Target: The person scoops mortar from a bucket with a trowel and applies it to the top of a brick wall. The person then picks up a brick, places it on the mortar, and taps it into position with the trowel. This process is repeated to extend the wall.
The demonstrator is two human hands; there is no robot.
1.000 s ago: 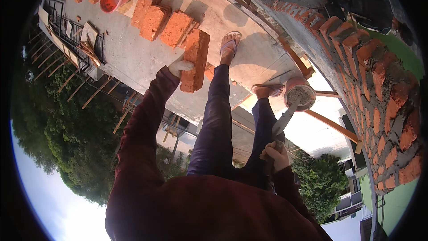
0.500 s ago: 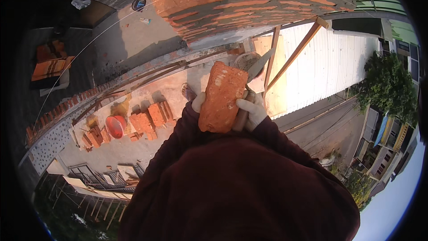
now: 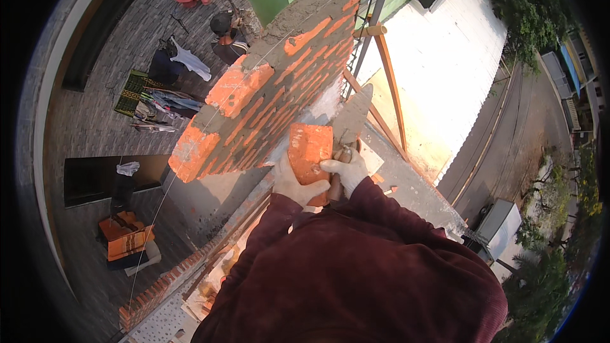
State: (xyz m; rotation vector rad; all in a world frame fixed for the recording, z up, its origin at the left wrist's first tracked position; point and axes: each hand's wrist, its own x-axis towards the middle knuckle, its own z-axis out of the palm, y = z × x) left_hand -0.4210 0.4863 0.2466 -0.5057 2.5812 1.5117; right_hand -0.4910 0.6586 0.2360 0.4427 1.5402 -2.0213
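My left hand [image 3: 293,183], in a white glove, grips the lower left side of an orange brick [image 3: 311,146] in front of my chest. My right hand [image 3: 351,170], also gloved, is closed around the handle of a pointed trowel [image 3: 352,117]. Its thumb reaches across to the brick's right side. Grey mortar coats the blade, which points up and away from me. Just beyond stands a brick wall [image 3: 270,105] with mortar joints. Wet-looking mortar [image 3: 314,6] covers part of its top, and a single brick [image 3: 238,86] lies on it.
A thin string line runs along the wall top. Behind the wall, another person [image 3: 225,35] is near hanging laundry [image 3: 189,60]. Wooden props [image 3: 389,82] lean beside a white corrugated roof [image 3: 432,57] on the right. Far below lies a street with a truck [image 3: 499,225].
My view has swung round, so the wall now stands diagonally ahead and the other person shows. My left hand has shifted into view across the brick's lower part; the right keeps the trowel.
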